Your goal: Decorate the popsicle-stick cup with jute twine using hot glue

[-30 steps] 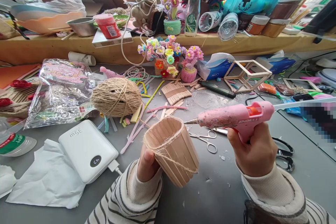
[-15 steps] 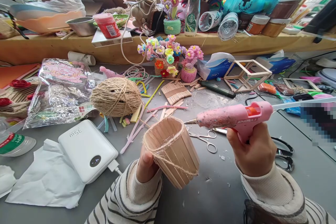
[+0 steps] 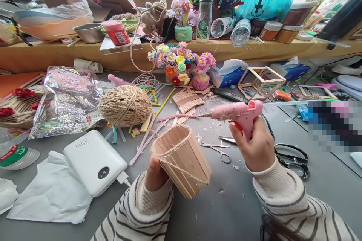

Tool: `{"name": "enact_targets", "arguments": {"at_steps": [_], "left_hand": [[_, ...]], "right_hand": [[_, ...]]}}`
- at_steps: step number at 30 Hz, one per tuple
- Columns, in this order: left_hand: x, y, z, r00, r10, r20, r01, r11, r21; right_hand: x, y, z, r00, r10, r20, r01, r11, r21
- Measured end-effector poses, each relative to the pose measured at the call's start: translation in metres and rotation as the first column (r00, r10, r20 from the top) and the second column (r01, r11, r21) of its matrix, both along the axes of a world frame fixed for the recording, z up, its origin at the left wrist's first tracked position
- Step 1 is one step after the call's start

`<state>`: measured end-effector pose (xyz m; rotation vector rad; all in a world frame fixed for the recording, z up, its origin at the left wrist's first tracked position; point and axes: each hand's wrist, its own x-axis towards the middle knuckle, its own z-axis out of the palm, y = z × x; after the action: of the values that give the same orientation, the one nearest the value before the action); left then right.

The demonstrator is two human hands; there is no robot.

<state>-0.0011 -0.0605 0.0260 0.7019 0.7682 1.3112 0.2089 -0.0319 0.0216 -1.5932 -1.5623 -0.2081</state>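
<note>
My left hand (image 3: 156, 173) grips a wooden-stick cup (image 3: 183, 169) by its left side, thumb outside near the rim. The cup tilts, its opening turned up and to the left. Twine (image 3: 183, 170) runs around the rim, and a loose length slants across the outer wall. In my right hand (image 3: 258, 145) is a pink hot glue gun (image 3: 236, 112), held by its handle. Its nozzle points left, above and apart from the cup's rim. A ball of jute twine (image 3: 126, 106) lies behind the cup to the left, a strand trailing from it.
Small scissors (image 3: 217, 148) and black-handled scissors (image 3: 292, 158) lie near my right hand. A white power bank (image 3: 95, 163) with a cable sits left, beside crumpled tissue (image 3: 51, 192). Wooden sticks (image 3: 188, 99), a wooden cube frame (image 3: 261, 82) and pipe-cleaner flowers (image 3: 175, 60) stand farther back.
My right hand has drawn the glue gun up and left, and its nozzle has moved from beside the cup's rim to above it. The cup has shifted slightly left in my left hand.
</note>
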Motion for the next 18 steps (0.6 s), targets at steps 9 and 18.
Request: {"name": "enact_targets", "arguments": {"at_steps": [9,18], "left_hand": [[-0.004,0.006,-0.004,0.995,-0.038,0.092,0.041,0.999,-0.026],[-0.001,0.007,-0.006,0.99,-0.021,0.142,0.021,1.0,0.001]], "right_hand": [[0.008,0.041,-0.015,0.997,0.071,0.005,-0.069,0.976,-0.208],[0.007,0.063,-0.035,0.998,0.051,0.025,-0.042,0.963,-0.265]]}}
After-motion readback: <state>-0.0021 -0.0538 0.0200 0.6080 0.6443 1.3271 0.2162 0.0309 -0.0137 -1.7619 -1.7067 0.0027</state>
